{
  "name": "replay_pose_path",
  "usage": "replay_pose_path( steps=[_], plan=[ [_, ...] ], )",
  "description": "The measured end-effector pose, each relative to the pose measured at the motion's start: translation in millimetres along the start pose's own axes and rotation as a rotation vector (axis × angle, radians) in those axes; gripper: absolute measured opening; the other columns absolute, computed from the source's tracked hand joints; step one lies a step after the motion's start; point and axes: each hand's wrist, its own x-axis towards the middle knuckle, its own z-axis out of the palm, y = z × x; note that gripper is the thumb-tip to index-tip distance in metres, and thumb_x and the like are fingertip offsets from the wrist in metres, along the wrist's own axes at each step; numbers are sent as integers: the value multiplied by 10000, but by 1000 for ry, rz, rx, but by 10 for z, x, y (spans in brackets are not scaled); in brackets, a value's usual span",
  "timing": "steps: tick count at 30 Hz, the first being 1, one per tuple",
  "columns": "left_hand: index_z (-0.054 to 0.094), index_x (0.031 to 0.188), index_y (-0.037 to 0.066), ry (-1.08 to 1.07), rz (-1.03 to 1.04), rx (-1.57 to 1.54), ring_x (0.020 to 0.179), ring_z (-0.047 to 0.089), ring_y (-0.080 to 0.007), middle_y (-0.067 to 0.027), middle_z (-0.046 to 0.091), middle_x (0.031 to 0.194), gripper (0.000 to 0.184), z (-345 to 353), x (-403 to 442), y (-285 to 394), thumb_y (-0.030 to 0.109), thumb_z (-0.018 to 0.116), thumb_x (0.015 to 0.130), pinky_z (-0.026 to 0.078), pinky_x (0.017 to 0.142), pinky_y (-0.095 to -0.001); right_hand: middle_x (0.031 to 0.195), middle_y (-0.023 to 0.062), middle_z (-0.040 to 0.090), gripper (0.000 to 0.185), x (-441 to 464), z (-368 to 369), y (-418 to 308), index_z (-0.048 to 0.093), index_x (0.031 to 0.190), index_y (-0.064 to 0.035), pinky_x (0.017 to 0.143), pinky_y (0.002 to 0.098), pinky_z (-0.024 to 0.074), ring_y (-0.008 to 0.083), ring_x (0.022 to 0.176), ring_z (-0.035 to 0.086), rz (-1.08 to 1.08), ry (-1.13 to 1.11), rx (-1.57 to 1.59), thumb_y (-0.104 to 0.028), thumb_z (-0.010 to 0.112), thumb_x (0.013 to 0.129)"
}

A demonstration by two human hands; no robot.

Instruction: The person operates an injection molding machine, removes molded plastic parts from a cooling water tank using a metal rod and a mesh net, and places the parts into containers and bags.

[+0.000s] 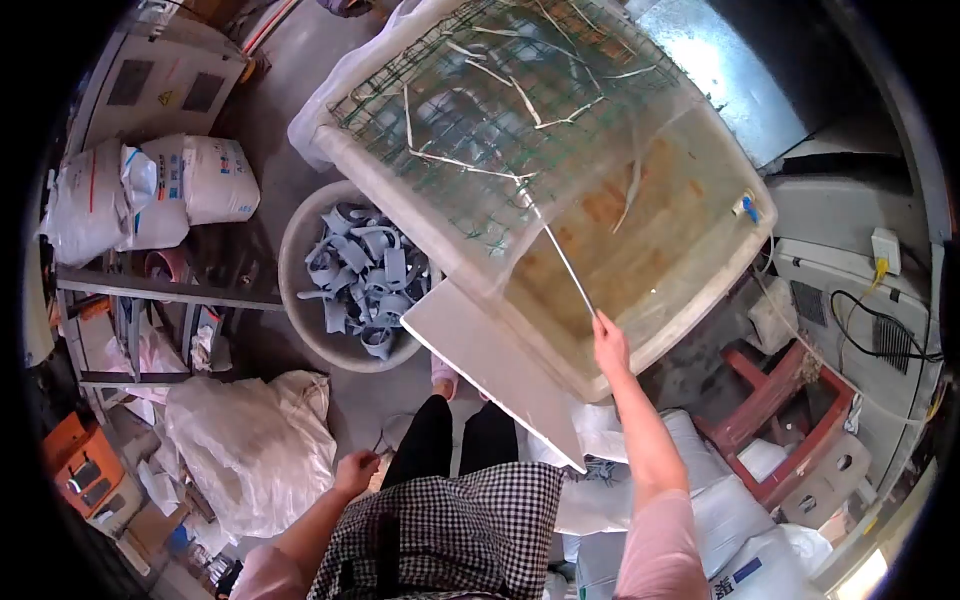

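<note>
My right hand (610,345) is closed round the near end of a thin metal rod (567,262). The rod's far end reaches over the water of a large white tub (690,325), at the edge of a green mesh (450,115) with pale strips across it. Low at the left of my apron, my left hand (357,470) hangs with its fingers curled; whether it holds anything is too small to tell. A pale flat board (495,365) leans at the tub's near side.
Left of the tub stands a round basin (295,300) of grey-blue plastic parts. White sacks (220,180) lie at the upper left, with a metal frame (170,288) below them. At right are a red stand (735,430) and a cabinet (850,310) with cables.
</note>
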Motion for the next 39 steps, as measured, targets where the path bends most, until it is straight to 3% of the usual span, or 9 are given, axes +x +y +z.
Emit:
replay_pose_path(
  steps=[7, 12, 17, 19, 24, 31, 35, 37, 39],
  plan=[
    [628, 856, 3, 27, -11, -9, 652, 636, -199, -120, 646, 698, 227, -145, 31, 118, 218, 609, 785, 485, 620, -305, 916, 215, 611, 303, -183, -110, 633, 585, 1071, -16, 690, 366, 469, 347, 795, 606, -162, 57, 92, -243, 508, 885],
    [629, 864, 8, -2, -12, -7, 659, 637, -197, -115, 647, 700, 228, -49, 59, -73, 221, 603, 787, 488, 635, -303, 937, 229, 610, 266, -980, -669, 731, 585, 1073, -11, 703, 356, 472, 313, 841, 621, 141, 24, 45, -178, 524, 874],
    [626, 869, 9, -12, -24, 1, 656, 636, -189, -108, 648, 701, 234, 37, 10, 244, 229, 603, 793, 486, 630, -300, 874, 224, 616, 300, -210, -211, 695, 563, 1101, 0, 673, 296, 450, 241, 749, 602, -33, 65, 100, -211, 500, 896],
    [623, 865, 5, -11, -23, 33, 650, 634, -190, -108, 648, 699, 231, -22, -19, 376, 225, 600, 796, 485, 623, -300, 905, 241, 593, 335, 162, -75, 332, 572, 1090, -18, 722, 362, 464, 373, 866, 577, -69, 56, 157, -276, 487, 895],
    [617, 848, -2, 25, 44, -32, 623, 623, -205, -113, 639, 684, 229, -28, 39, 156, 221, 594, 801, 476, 595, -305, 888, 238, 593, 319, 507, 59, -86, 574, 1082, -22, 714, 368, 461, 372, 838, 578, -185, 91, 155, -265, 493, 893],
    [631, 842, 18, 17, -5, 79, 624, 625, -191, -101, 642, 685, 217, -53, 56, 84, 225, 611, 779, 479, 599, -308, 935, 224, 600, 285, -549, -567, 818, 571, 1116, -60, 702, 366, 464, 339, 839, 600, -38, 191, 124, -212, 511, 882],
    [637, 849, 29, -18, -10, 29, 637, 633, -191, -101, 642, 676, 227, 126, 112, -137, 245, 615, 781, 482, 600, -302, 926, 229, 599, 293, -257, -686, 575, 562, 1133, -68, 704, 367, 465, 332, 852, 602, 64, 231, -3, -210, 510, 882],
    [635, 843, 23, -13, -26, 0, 639, 633, -188, -105, 643, 684, 224, 163, 102, -80, 239, 613, 785, 482, 603, -298, 880, 229, 602, 289, 228, -457, 600, 565, 1115, -59, 694, 365, 461, 332, 838, 603, -81, 305, 107, -226, 501, 888],
    [630, 825, 5, -24, 4, -59, 649, 632, -189, -121, 644, 703, 208, 119, 11, 198, 209, 599, 796, 476, 600, -302, 852, 188, 608, 301, 587, -270, 252, 561, 1108, -31, 683, 315, 445, 238, 775, 592, -28, 326, 257, -236, 481, 902]
  ],
)
